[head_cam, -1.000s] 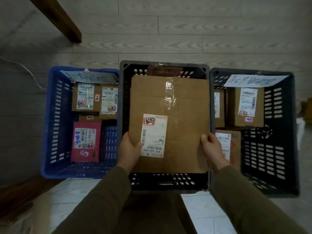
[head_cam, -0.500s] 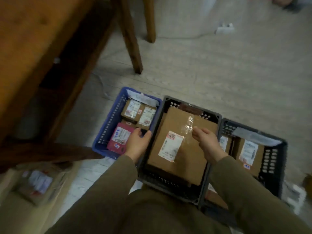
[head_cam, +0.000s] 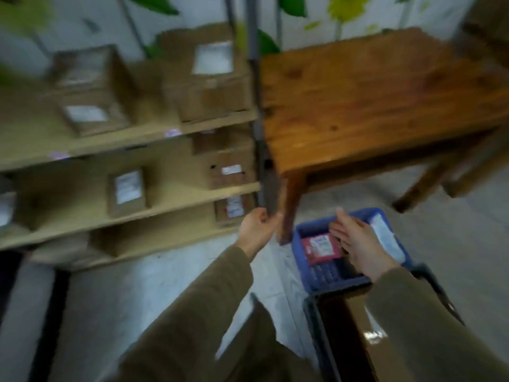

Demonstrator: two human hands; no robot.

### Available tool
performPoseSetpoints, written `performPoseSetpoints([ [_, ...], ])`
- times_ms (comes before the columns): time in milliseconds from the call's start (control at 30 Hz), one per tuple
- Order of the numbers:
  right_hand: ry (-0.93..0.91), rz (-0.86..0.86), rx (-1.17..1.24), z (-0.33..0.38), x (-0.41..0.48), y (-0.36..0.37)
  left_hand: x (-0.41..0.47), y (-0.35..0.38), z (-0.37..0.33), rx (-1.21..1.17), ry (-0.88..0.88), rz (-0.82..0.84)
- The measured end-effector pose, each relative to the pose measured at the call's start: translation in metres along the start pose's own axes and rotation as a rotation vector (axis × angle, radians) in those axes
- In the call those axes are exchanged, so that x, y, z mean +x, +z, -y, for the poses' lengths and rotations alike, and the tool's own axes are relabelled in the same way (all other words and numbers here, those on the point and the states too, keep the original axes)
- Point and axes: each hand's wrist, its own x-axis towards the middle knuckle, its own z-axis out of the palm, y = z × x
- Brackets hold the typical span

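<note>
Head view, much blurred: nearest, a large brown parcel (head_cam: 358, 348) is seen lying in the dark basket (head_cam: 321, 321). Beyond it, a red parcel (head_cam: 319, 245) lies in the blue basket (head_cam: 298, 244), over which the right hand (head_cam: 358, 244) is held empty, fingers straight and apart. The left hand (head_cam: 257, 230) is loosely curled on nothing, just beside a small labelled parcel (head_cam: 234, 209) at the shelf (head_cam: 179, 194) end. That parcel is best gripped squarely, label kept upward for sorting.
</note>
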Motion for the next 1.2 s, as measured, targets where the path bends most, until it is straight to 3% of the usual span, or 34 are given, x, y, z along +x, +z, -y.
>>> performPoseSetpoints([
  [300,-0.057,0.388,-0.337,-0.033,-0.076,0.323,-0.082,-0.287,0.154,-0.227,-0.191,-0.426],
  [467,-0.014,0.537,-0.504,-0.070,-0.127,0.455,-0.132,-0.401,0.235,-0.277,-0.258,-0.571],
  [733,-0.019,0.683,-0.692,-0.096,-0.139,0.596,-0.133,-0.503,0.308,-0.353,-0.340,-0.670],
  [1067,0.092,0.629,-0.802,-0.166,-0.044,0.751,-0.015,-0.601,0.423,-0.459,-0.453,-0.685],
  [1200,0.056,0.564,-0.882,-0.216,-0.002,0.797,0.038,-0.628,0.480,-0.449,-0.493,-0.670],
])
